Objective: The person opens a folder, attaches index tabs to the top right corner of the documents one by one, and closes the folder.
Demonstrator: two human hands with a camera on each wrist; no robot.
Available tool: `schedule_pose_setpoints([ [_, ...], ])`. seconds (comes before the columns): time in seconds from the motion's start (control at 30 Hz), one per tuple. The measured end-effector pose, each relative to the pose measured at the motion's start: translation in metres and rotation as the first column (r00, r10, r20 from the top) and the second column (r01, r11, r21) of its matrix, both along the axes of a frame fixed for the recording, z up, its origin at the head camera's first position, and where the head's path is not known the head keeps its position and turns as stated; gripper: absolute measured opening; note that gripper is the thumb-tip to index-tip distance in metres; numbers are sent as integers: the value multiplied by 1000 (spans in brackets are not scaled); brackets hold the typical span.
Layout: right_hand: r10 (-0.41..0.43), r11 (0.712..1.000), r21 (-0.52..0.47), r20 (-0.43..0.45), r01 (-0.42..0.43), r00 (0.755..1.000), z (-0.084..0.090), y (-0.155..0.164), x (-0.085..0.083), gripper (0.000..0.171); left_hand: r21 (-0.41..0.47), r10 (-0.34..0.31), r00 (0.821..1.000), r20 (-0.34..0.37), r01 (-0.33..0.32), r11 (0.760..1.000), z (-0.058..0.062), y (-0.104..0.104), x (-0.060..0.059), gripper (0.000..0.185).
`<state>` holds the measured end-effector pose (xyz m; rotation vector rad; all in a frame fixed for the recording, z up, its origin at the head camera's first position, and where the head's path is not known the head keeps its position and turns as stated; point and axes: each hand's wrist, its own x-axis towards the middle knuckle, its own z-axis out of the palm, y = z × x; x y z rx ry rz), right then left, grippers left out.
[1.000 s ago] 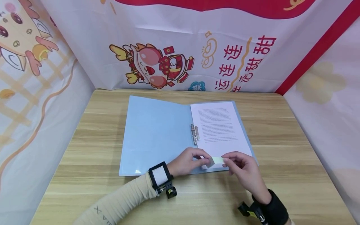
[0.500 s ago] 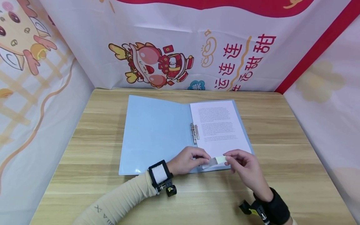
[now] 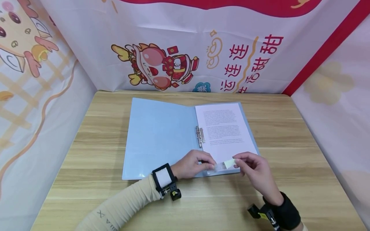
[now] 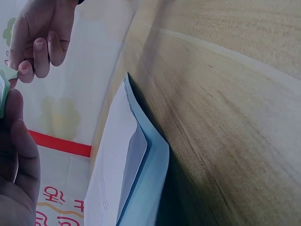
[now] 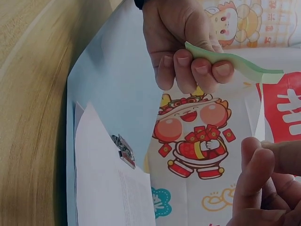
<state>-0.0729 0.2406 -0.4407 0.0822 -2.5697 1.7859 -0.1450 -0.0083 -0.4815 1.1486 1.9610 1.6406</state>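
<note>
Over the lower edge of the printed sheet [image 3: 222, 123], my left hand [image 3: 193, 164] grips a thin pad of pale green sticky notes [image 5: 235, 61] between thumb and fingers. In the head view the pad looks greyish and see-through near the left fingertips. My right hand [image 3: 254, 171] pinches the free end of one sticky note [image 3: 230, 163]. That note rises from the pad's end to the right fingertips in the right wrist view, bent away from the pad. Both hands are above the open blue folder [image 3: 159, 134], whose right side bears the sheet.
A metal clip [image 3: 199, 137] sits at the folder's spine, beside the sheet. The folder lies on a wood-grain table [image 3: 289, 154]. Printed cloth [image 3: 173, 19] hangs behind the table and along both sides. Each wrist wears a strap with a small camera.
My right hand has drawn slightly to the right and up with the note's end, so more of the strip shows between the hands. The left hand stays nearly still.
</note>
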Motion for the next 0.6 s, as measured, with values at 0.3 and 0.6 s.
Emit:
schedule_pose_setpoints([
  [0.3, -33, 999, 16, 1, 33, 999, 2, 5, 1, 13, -12, -12, 1000, -28, 11, 1000, 2, -2, -1, 13],
  [0.6, -45, 996, 71, -11, 46, 999, 1, 14, -1, 13, -33, -16, 1000, 1, 16, 999, 0, -4, -5, 12],
])
